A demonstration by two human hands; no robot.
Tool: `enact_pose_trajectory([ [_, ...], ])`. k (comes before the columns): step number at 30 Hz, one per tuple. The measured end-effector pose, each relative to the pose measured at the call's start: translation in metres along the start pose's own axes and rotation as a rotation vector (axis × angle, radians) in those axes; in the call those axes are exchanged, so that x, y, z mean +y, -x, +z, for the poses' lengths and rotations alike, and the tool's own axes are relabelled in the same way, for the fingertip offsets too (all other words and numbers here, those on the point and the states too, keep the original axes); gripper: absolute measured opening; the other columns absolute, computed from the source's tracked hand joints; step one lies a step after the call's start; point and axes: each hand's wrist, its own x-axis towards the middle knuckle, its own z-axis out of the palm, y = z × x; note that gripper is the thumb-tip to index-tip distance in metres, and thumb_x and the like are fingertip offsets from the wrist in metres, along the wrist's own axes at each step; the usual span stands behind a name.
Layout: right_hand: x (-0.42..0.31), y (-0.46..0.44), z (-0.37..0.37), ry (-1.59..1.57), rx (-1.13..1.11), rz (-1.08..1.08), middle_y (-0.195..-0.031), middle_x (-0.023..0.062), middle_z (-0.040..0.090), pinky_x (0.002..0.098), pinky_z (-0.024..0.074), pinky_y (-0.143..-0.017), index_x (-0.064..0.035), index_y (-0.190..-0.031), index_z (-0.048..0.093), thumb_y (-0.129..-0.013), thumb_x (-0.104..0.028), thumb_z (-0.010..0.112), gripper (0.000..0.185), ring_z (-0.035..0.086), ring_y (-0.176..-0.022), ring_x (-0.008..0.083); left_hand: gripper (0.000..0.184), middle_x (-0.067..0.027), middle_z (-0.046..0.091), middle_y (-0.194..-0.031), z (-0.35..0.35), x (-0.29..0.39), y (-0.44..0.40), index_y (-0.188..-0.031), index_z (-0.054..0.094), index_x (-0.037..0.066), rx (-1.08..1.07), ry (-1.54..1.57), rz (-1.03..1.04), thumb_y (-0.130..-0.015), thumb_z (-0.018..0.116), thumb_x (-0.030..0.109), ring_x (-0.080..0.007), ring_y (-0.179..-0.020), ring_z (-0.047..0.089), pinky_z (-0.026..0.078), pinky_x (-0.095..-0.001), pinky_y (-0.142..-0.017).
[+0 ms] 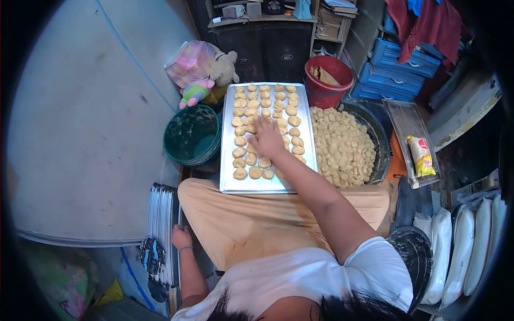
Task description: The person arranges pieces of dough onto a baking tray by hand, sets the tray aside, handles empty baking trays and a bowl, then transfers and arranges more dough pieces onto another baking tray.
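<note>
**Right hand (269, 139) lying over dough balls (240, 173)**

From here I'm seeing the right arm (318, 200) slanting forward over the lap (214, 224), nearly straight, palm facing down. The fingers are pointing away from the body, the thumb standing apart; whether they're pressing, I can't tell. Beneath, the dough balls are sitting in rows on the tray (230, 185), its near edge lying by the lap. The left hand (181, 237) is hanging low beside the stacked trays (162, 230), its grip hidden from me.
</note>
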Motion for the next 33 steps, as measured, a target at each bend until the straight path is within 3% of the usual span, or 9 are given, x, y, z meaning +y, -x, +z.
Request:
enact_pose_trajectory([
  [6,0.045,-0.03,0.028,0.045,0.002,0.126,-0.158,0.0166,0.015,0.0493,0.0066,-0.118,-0.0026,-0.151,0.017,-0.095,-0.062,0.028,0.083,0.01,-0.147,0.0286,0.026,-0.0253,0.06,-0.072,-0.017,-0.005,0.012,-0.082,0.058,-0.002,0.001,0.19,0.111,-0.088,0.063,0.023,-0.046,-0.073,0.059,0.046,-0.0516,-0.064],
  [13,0.029,-0.025,0.014,-0.006,0.066,0.156,-0.157,0.0202,0.016,0.0528,0.0035,-0.117,-0.0031,-0.15,0.02,-0.091,-0.066,0.036,0.088,0.014,-0.146,0.031,0.025,-0.0234,0.057,-0.071,-0.195,0.069,0.026,-0.08,0.056,-0.004,0.126,0.411,0.307,-0.088,0.062,0.019,-0.0405,-0.062,0.053,0.042,-0.0448,-0.059],
  [15,-0.025,0.001,-0.046,-0.127,-0.011,-0.007,-0.157,0.0213,0.015,0.0497,0.0084,-0.117,-0.0012,-0.15,0.02,-0.084,-0.065,0.054,0.097,0.015,-0.145,0.0347,0.022,-0.021,0.057,-0.072,-0.229,0.111,0.023,-0.082,0.057,-0.003,0.224,0.499,0.367,-0.087,0.063,0.018,-0.0374,-0.063,0.054,0.043,-0.043,-0.06],
  [17,-0.07,0.037,-0.046,-1.09,-0.294,-0.323,-0.156,0.025,0.011,0.0387,0.0184,-0.117,0.0004,-0.15,0.016,-0.071,-0.052,0.078,0.113,0.014,-0.145,0.0354,0.02,-0.0195,0.058,-0.075,-0.246,0.151,0.016,-0.084,0.059,-0.002,0.289,0.574,0.429,-0.085,0.064,0.017,-0.036,-0.067,0.056,0.044,-0.0417,-0.062],
  [21,-0.155,0.113,-0.024,-1.205,-0.602,-0.692,-0.152,0.0297,0.015,0.0372,0.0208,-0.116,0.0021,-0.149,-0.004,-0.072,-0.046,0.079,0.124,0.019,-0.143,0.0353,0.023,-0.0196,0.061,-0.08,-0.229,0.237,-0.001,-0.088,0.062,-0.001,0.341,0.48,0.613,-0.084,0.067,0.02,-0.0353,-0.072,0.06,0.047,-0.0414,-0.065],
  [24,-0.157,0.125,0.006,-1.334,-0.311,0.055,-0.14,0.0234,0.041,0.0373,0.0378,-0.105,-0.0005,-0.148,0.019,-0.074,-0.013,0.064,0.087,0.043,-0.128,0.0334,0.031,-0.0181,0.065,-0.097,-0.209,0.271,-0.003,-0.099,0.064,0.0,-0.237,0.789,0.567,-0.084,0.069,0.027,-0.0319,-0.087,0.064,0.049,-0.0403,-0.075],
  [29,-0.069,0.096,-0.008,-2.132,-0.309,0.227,-0.11,0.0112,0.059,0.032,0.0481,-0.091,-0.0007,-0.128,0.046,-0.073,-0.002,0.051,0.055,0.059,-0.102,0.021,0.051,-0.0233,0.059,-0.121,-0.152,0.218,-0.065,-0.116,0.06,-0.002,0.397,0.474,0.641,-0.088,0.064,0.04,-0.0338,-0.113,0.055,0.042,-0.037,-0.098],
  [31,-0.03,0.096,-0.011,-2.116,-0.31,0.239,-0.109,0.011,0.059,0.0337,0.0502,-0.088,-0.0009,-0.127,0.047,-0.073,-0.002,0.05,0.054,0.06,-0.099,0.0208,0.057,-0.0235,0.059,-0.12,-0.128,0.178,-0.089,-0.123,0.056,-0.004,0.341,0.242,0.284,-0.09,0.06,0.042,-0.0326,-0.113,0.056,0.042,-0.0362,-0.099],
  [33,-0.001,0.1,-0.026,-2.104,-0.243,0.228,-0.107,0.0107,0.058,0.0353,0.0512,-0.087,-0.0007,-0.126,0.048,-0.074,-0.001,0.048,0.052,0.06,-0.097,0.0211,0.063,-0.019,0.061,-0.117,-0.099,0.155,-0.107,-0.126,0.054,-0.005,-0.202,0.691,0.216,-0.09,0.059,0.046,-0.0278,-0.114,0.055,0.039,-0.0362,-0.1],
])
